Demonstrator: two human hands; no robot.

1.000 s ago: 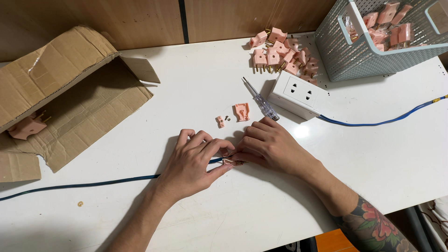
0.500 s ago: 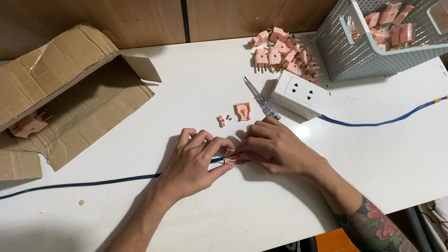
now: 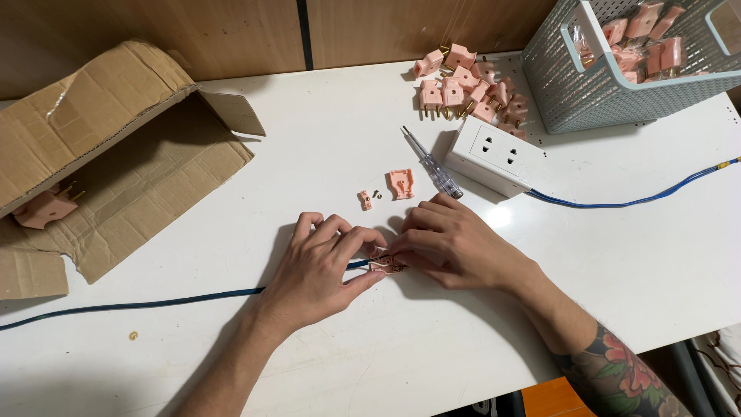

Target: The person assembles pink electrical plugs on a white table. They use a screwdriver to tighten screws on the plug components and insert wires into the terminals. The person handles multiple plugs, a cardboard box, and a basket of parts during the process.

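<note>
Left hand (image 3: 320, 266) and right hand (image 3: 455, 243) meet fingertip to fingertip on the white table (image 3: 324, 154), both pinched shut on a small pink plug base (image 3: 386, 266) with brass parts showing. The end of a dark blue cable (image 3: 154, 301) runs into that base from the left, passing under the left hand.

Landmark: the plug base.
- Just beyond it, away from the person: a pink plug cover (image 3: 400, 184) lying flat, a smaller pink piece (image 3: 364, 200) to its left, a tiny screw between them
- Beyond and slightly right: a clear-handled screwdriver (image 3: 432, 164), tip pointing away; beside it a white socket block (image 3: 498, 154) with its own blue lead (image 3: 633, 201) trailing right
- Farther beyond: a loose heap of pink plugs (image 3: 463, 85)
- Far right and beyond: a grey-blue basket (image 3: 602, 100) holding more pink plugs
- Far left: an opened cardboard box (image 3: 100, 177) with one pink plug (image 3: 45, 208) lying in it

Right forearm shows a tattoo
</note>
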